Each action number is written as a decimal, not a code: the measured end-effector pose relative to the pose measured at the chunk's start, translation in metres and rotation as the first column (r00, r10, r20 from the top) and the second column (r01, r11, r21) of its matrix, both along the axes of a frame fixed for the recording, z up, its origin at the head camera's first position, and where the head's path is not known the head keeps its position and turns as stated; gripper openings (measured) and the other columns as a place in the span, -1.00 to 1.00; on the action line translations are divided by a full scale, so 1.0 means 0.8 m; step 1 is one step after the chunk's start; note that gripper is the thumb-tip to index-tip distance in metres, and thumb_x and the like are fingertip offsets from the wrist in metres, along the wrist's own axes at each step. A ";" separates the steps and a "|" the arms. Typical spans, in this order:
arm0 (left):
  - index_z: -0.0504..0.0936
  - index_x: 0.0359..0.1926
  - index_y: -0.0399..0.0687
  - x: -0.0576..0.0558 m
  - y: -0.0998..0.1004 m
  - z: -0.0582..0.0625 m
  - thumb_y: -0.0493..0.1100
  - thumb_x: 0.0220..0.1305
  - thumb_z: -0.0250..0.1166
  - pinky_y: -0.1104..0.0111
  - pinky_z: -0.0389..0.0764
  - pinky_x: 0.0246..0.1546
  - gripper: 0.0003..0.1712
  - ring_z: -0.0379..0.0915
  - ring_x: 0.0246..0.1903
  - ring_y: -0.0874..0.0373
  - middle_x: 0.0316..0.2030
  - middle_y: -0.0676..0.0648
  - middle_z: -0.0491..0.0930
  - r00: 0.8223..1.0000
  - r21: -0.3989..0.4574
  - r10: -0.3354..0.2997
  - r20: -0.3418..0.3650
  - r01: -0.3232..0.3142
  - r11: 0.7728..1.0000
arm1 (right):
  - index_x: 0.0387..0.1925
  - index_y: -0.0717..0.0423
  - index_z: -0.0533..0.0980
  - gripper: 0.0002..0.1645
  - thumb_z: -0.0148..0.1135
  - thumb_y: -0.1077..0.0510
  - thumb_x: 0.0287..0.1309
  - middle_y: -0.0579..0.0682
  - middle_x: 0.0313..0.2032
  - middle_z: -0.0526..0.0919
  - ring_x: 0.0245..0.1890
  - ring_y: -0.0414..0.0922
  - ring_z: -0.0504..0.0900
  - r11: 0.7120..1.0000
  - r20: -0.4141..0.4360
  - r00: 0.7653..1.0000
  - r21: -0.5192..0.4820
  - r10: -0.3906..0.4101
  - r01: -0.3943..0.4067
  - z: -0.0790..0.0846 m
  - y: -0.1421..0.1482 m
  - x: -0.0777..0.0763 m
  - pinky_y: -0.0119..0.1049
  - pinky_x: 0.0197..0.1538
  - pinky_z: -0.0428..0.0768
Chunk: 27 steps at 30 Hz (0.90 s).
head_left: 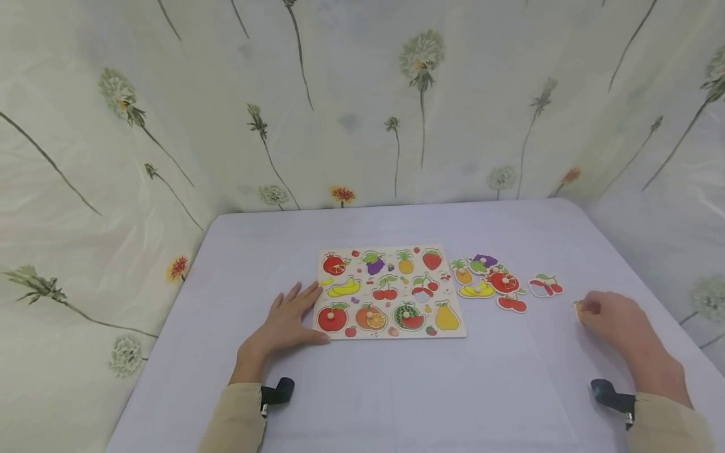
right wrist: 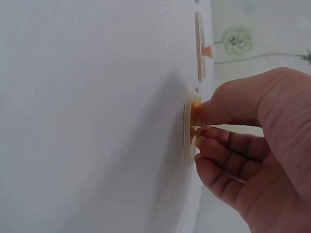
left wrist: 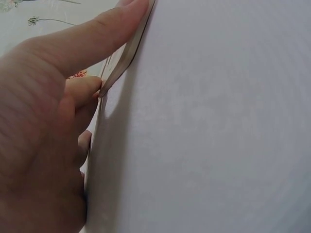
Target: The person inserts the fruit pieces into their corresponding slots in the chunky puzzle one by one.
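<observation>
A wooden fruit puzzle board (head_left: 360, 305) lies flat on the table. Knobbed apple (head_left: 332, 319), orange (head_left: 379, 321) and watermelon (head_left: 416, 322) pieces sit in its front row. My left hand (head_left: 290, 318) rests at the board's left side with fingers spread; its thumb (left wrist: 104, 31) touches the front edge near the corner. Far to the right, my right hand (head_left: 617, 324) pinches a yellowish puzzle piece (right wrist: 188, 131) by its small knob. Fingers mostly cover that piece, so its fruit is hard to make out. Whether it touches the table I cannot tell.
Loose knobbed pieces lie right of the board: pineapple (head_left: 461, 275), grapes (head_left: 478, 265), bananas (head_left: 471, 292), pomegranate (head_left: 495, 283), cherries (head_left: 511, 306). Some of them overlap. A red-and-white fruit piece (head_left: 544, 288) lies apart from these. Flowered curtain (head_left: 351, 126) surrounds the white table (head_left: 442, 390).
</observation>
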<state>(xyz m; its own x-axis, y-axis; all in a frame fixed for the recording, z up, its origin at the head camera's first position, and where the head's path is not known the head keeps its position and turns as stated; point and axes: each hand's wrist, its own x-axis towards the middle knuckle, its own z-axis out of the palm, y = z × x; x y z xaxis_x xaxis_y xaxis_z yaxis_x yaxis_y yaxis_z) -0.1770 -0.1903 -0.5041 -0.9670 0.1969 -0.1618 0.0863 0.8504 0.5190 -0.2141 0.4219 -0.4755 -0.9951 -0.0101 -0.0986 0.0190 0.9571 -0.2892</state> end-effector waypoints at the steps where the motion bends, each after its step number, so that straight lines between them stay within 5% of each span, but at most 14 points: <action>1: 0.05 0.56 0.28 0.000 0.000 0.000 0.36 -0.13 0.49 -0.13 -0.33 0.55 0.26 -0.38 0.60 0.00 0.57 0.16 0.00 1.000 -0.001 -0.001 -0.001 0.001 1.000 | -0.11 0.45 0.52 -0.63 0.25 0.24 0.10 0.50 -0.14 0.58 -0.23 0.29 0.49 1.000 0.002 1.000 -0.001 -0.001 0.001 0.000 -0.001 0.000 0.21 -0.16 0.56; 14: 0.07 0.56 0.27 0.001 0.001 -0.001 0.34 -0.13 0.50 -0.15 -0.32 0.55 0.26 -0.36 0.60 -0.01 0.57 0.15 0.02 1.000 -0.007 -0.004 -0.011 0.004 1.000 | -0.07 0.43 0.53 -0.59 0.27 0.20 0.11 0.45 -0.15 0.60 -0.20 0.27 0.50 0.999 -0.033 0.999 -0.035 -0.002 0.001 -0.005 -0.027 0.007 0.21 -0.13 0.56; 27: 0.06 0.56 0.28 0.000 0.000 -0.003 0.36 -0.14 0.49 -0.13 -0.33 0.56 0.27 -0.38 0.60 0.01 0.57 0.16 0.01 1.000 0.001 -0.003 -0.015 0.003 1.000 | 0.06 0.44 0.49 -0.50 0.25 0.16 0.17 0.44 -0.03 0.56 -0.06 0.30 0.49 0.993 -0.036 0.998 -0.103 0.057 -0.061 0.013 -0.070 0.004 0.24 -0.01 0.57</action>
<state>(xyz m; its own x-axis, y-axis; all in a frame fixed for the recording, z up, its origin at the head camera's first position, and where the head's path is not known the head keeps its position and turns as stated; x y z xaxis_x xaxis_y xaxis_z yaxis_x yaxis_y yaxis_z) -0.1772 -0.1906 -0.5063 -0.9687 0.2004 -0.1468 0.0972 0.8496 0.5184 -0.2111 0.3656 -0.4648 -0.9951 -0.0774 -0.0614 -0.0477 0.9209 -0.3868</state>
